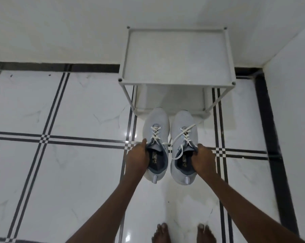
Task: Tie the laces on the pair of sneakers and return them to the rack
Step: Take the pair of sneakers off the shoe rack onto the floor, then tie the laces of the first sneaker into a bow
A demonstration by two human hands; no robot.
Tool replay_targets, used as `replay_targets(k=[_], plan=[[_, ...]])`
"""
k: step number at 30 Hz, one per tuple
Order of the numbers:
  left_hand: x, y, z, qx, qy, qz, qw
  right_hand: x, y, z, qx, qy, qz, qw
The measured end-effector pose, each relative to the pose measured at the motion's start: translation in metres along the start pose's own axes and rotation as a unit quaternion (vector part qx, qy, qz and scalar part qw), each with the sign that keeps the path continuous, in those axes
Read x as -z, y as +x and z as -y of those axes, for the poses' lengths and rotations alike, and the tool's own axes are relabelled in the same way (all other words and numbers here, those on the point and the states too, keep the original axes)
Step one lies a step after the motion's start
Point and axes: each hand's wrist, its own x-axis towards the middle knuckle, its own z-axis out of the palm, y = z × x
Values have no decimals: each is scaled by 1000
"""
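Two light grey sneakers with white laces are side by side in front of the white rack (178, 81), toes pointing at its lower shelf. My left hand (137, 159) grips the left sneaker (156, 127) at its collar, fingers inside the opening. My right hand (201, 159) grips the right sneaker (183, 125) the same way. The laces on both hang loose and untied; one end of the right shoe's lace trails toward the rack's right leg. I cannot tell whether the shoes touch the floor or hang just above it.
The rack stands in a corner against white walls, its top shelf bare. The floor is glossy white tile with black stripes (48, 137). My bare feet (181, 234) are at the bottom edge, just behind the shoes.
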Motion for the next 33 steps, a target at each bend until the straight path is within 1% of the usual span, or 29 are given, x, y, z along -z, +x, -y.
replay_targets(k=[4, 8, 13, 17, 18, 20, 21, 23, 24, 26, 27, 29, 30, 32, 33], plan=[[-89, 14, 39, 14, 14, 30, 999, -82, 28, -47, -12, -13, 2, 1000], [-172, 39, 73, 26, 4, 22, 999, -153, 64, -90, -22, -18, 5, 1000], [-247, 65, 105, 32, 36, 13, 999, -224, 105, -137, -23, -15, -2, 1000], [-274, 78, 128, 39, 44, -3, 998, -246, 120, -153, -31, -2, -7, 999], [-278, 80, 132, 33, 43, -11, 998, -247, 124, -155, -30, -4, 3, 1000], [-282, 80, 134, 21, 28, -33, 999, -243, 128, -153, -44, -35, 42, 998], [-284, 81, 135, 16, 29, -46, 998, -242, 131, -149, -46, -75, 46, 995], [-286, 86, 137, -5, 67, -75, 995, -240, 133, -132, -1, -148, 4, 989], [-286, 90, 139, -26, 94, -90, 991, -239, 133, -120, 44, -151, -26, 987], [-284, 98, 144, -63, 156, -114, 979, -242, 134, -94, 142, -104, -68, 982], [-281, 101, 146, -72, 176, -123, 974, -244, 133, -82, 190, -89, -68, 975], [-278, 107, 153, -83, 196, -122, 969, -259, 132, -66, 273, -92, -24, 957], [-277, 110, 156, -90, 194, -114, 970, -269, 130, -61, 297, -96, 9, 950], [-276, 115, 160, -110, 157, -93, 977, -290, 126, -59, 311, -85, 63, 945], [-274, 116, 162, -123, 129, -88, 980, -300, 127, -58, 314, -74, 66, 944]])
